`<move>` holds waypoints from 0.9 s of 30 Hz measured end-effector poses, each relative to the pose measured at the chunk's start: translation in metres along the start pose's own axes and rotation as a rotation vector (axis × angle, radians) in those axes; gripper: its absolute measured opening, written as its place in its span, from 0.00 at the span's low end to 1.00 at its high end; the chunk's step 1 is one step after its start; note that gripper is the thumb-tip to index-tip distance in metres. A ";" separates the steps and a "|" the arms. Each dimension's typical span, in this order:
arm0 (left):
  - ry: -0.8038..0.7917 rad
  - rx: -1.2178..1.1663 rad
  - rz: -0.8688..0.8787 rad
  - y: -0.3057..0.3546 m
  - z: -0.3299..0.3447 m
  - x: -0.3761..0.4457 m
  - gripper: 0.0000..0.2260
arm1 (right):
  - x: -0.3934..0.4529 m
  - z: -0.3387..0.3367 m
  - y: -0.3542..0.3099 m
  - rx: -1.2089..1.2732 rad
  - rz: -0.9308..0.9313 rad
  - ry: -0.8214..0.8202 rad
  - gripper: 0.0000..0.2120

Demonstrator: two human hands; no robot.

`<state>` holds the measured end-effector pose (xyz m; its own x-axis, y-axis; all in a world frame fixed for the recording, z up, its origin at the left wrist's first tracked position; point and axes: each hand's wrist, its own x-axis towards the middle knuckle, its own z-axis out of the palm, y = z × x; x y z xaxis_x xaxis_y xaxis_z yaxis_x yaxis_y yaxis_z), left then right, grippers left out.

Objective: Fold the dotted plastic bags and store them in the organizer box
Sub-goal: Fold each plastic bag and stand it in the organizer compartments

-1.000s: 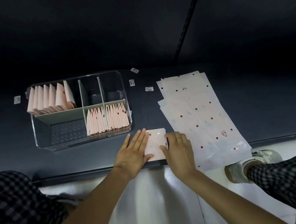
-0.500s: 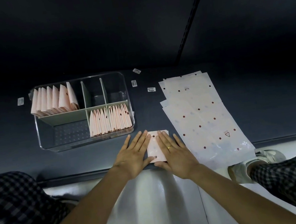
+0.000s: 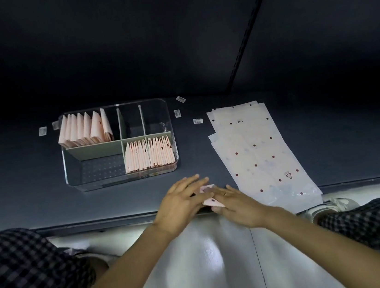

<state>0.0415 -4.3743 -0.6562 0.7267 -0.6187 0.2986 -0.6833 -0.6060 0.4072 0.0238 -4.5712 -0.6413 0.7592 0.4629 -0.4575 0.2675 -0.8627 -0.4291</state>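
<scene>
Folded bag (image 3: 212, 200) between left hand (image 3: 181, 199) and right hand (image 3: 236, 203), fingers straight, grip flat, at table (image 3: 35, 207) edge.

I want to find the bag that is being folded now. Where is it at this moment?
In the head view, the folded bag lies near the table's front edge, between the left hand and right hand, below the organizer box.

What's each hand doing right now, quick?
Left hand: fingers straight, open, on the folded bag.
Right hand: fingers look straight over the same bag; grip cannot be told, blurred.
</scene>
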 end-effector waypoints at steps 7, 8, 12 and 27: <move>0.010 -0.448 -0.423 -0.006 -0.054 0.051 0.11 | -0.005 -0.089 -0.031 -0.027 0.018 0.566 0.16; 0.025 -0.482 -0.446 -0.009 -0.060 0.056 0.11 | -0.004 -0.098 -0.037 -0.045 0.010 0.603 0.12; -0.003 -0.840 -0.537 -0.032 -0.088 0.061 0.07 | 0.011 -0.124 -0.058 0.148 0.012 0.604 0.07; 0.089 0.195 -0.702 -0.144 -0.146 0.036 0.13 | 0.145 -0.179 -0.131 0.441 0.145 0.505 0.05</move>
<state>0.1767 -4.2364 -0.5785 0.9953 -0.0141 0.0962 -0.0489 -0.9278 0.3698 0.2047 -4.4279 -0.5123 0.9813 0.1055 -0.1610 -0.0428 -0.6957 -0.7171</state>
